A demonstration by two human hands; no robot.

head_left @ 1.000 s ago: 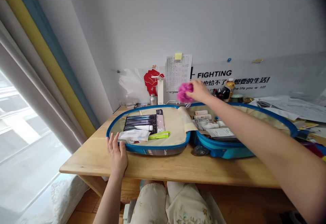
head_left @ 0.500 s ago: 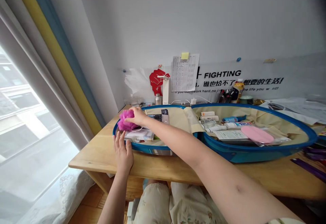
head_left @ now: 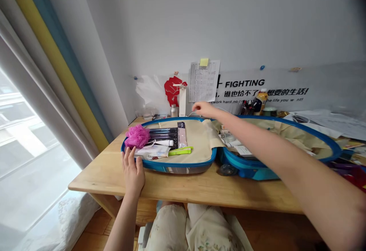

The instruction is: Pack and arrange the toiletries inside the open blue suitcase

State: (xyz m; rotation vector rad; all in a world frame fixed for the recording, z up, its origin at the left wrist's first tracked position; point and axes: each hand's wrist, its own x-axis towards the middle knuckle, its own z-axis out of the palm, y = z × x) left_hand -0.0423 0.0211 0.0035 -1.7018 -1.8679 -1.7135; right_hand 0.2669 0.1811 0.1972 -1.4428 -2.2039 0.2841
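Note:
An open blue suitcase lies on the wooden table, its two halves side by side. My left hand rests with fingers apart on the near left rim, close to a pink bath puff. Beside the puff are a dark toothbrush pack, a white tube, a white packet and a lime-green item. My right hand is raised over the far rim near the hinge, its fingers curled and what they hold, if anything, too small to tell. My right forearm covers part of the right half.
Behind the suitcase stand a white lamp, a silver bottle and a yellow-labelled bottle. Papers lie at the right back. A curtain hangs at the left.
My right hand has let go of the pink puff and moved right and up, away from it. The puff now sits in the left half. My left hand stays on the rim.

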